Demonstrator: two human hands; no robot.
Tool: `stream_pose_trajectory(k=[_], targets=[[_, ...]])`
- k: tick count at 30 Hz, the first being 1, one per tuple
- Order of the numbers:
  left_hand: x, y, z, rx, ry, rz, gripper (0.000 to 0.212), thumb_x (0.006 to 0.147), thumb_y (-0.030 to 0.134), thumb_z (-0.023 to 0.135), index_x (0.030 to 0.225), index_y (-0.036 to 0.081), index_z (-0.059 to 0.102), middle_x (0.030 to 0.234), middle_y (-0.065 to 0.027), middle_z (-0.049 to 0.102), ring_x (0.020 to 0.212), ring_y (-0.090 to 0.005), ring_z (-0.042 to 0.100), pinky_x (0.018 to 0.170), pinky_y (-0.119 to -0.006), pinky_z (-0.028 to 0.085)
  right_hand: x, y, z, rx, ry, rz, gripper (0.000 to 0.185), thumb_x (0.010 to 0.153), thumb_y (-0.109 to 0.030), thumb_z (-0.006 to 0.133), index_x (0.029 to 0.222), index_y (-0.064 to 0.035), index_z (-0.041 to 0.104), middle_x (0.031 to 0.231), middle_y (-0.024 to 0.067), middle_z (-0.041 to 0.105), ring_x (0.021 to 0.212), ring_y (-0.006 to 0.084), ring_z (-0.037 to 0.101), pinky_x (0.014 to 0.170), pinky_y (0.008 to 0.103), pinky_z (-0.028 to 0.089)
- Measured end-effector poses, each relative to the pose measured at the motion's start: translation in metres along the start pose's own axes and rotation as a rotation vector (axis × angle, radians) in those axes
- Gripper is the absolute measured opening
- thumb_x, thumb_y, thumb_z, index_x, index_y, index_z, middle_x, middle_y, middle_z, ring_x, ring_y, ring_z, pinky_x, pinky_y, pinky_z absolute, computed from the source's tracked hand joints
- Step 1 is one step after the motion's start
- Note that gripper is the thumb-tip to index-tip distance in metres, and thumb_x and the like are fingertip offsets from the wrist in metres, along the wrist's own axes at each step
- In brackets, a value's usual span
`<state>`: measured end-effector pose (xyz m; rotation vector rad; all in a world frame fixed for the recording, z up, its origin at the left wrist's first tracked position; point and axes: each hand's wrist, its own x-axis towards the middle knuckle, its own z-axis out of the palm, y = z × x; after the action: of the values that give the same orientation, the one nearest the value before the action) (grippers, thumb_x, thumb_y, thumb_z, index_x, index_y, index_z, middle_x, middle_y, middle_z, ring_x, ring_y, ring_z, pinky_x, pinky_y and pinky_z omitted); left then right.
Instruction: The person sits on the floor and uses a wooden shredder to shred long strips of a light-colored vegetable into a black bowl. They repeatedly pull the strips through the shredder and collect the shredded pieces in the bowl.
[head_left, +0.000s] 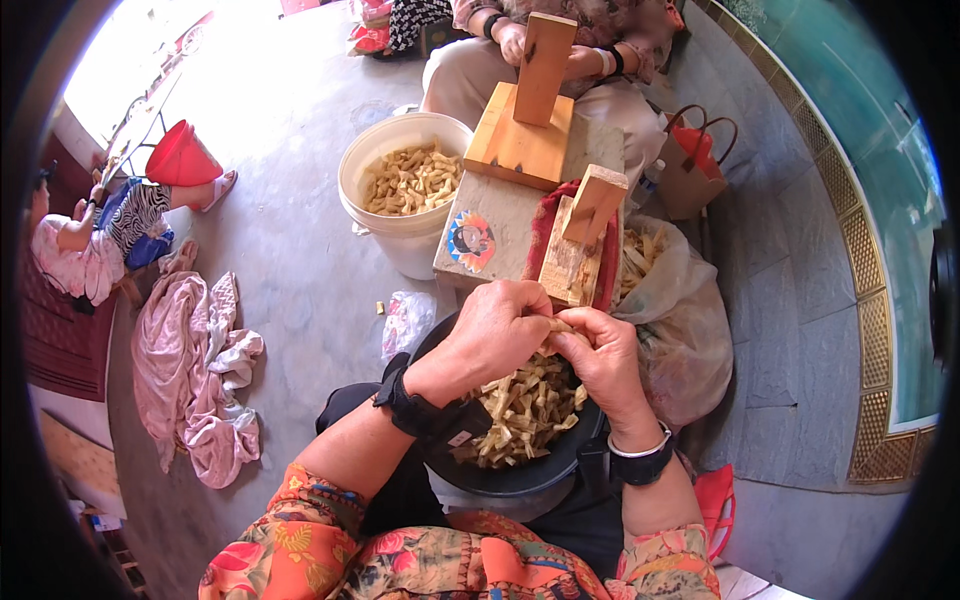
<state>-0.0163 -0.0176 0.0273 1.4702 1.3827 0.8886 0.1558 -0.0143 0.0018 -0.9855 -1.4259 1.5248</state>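
Note:
My left hand (499, 330) and my right hand (604, 356) meet above a dark round basin (517, 484) on my lap. Between their fingertips they pinch a small pale yellow-tan piece (559, 330), mostly covered by the fingers. Many folded, dried-looking tan pieces (525, 420) lie in the basin. Just beyond my hands, a small wooden block stand with an upright wooden block (596, 206) rests on a red cloth (534, 251) on a stone-like slab (487, 195). A larger wooden stand (517, 142) is behind it.
A white bucket (405, 240) of tan knotted pieces stands left of the slab, a plastic sack (682, 330) right of it. A person (630, 45) sits opposite; another (75, 240) sits far left near a red bucket (182, 154). Pink cloths (176, 352) lie on the floor.

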Motion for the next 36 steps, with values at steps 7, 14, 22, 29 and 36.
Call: stream_pose_trajectory(k=[7,14,22,29,36], targets=[[0.004,-0.010,0.010,0.202,0.293,0.409,0.005,0.075,0.002,0.061,0.079,0.004,0.057,0.075,-0.0159,0.058,0.070,-0.0390,0.060,0.060,-0.046,0.047,0.000,0.009,-0.015,0.743,-0.131,0.410,0.011,0.092,-0.010,0.060,0.101,-0.0056,0.065,0.059,-0.0057,0.043,0.046,0.0039,0.031,0.040,0.0187,0.026],[0.000,-0.003,-0.001,0.257,0.071,0.467,0.010,0.075,0.005,0.065,0.079,0.001,0.057,0.062,-0.0133,0.055,0.055,-0.0287,0.058,0.052,-0.035,0.046,-0.001,0.011,-0.013,0.759,-0.028,0.319,0.009,0.094,-0.012,0.059,0.100,-0.0084,0.065,0.061,-0.0064,0.042,0.046,0.0037,0.031,0.041,0.0186,0.025],[0.006,0.001,-0.012,-0.262,-0.262,-0.015,0.038,0.090,0.022,0.062,0.058,0.003,0.055,0.047,-0.0041,0.048,0.041,-0.0181,0.049,0.042,-0.032,0.038,0.000,0.004,-0.007,0.507,0.036,0.230,0.024,0.096,-0.025,0.057,0.110,-0.0048,0.055,0.061,-0.0082,0.042,0.045,0.0001,0.029,0.041,0.0180,0.022],[-0.005,-0.003,-0.025,-0.879,-0.465,-0.127,0.037,0.092,0.018,0.059,0.058,0.006,0.052,0.050,0.0011,0.045,0.040,-0.0082,0.041,0.039,-0.023,0.031,-0.006,-0.012,-0.038,0.252,-0.032,-0.001,0.015,0.089,-0.012,0.067,0.082,0.0010,0.068,0.058,-0.0045,0.052,0.046,0.0020,0.040,0.042,0.0190,0.029],[-0.001,0.005,-0.041,0.374,-0.100,0.192,0.055,0.092,0.056,0.048,0.086,0.004,0.066,0.073,-0.0145,0.063,0.076,-0.0373,0.062,0.071,-0.044,0.047,-0.009,-0.010,-0.038,0.108,0.009,0.051,0.012,0.090,-0.011,0.066,0.082,-0.0011,0.068,0.060,-0.0068,0.051,0.049,0.0006,0.040,0.044,0.0186,0.029]])
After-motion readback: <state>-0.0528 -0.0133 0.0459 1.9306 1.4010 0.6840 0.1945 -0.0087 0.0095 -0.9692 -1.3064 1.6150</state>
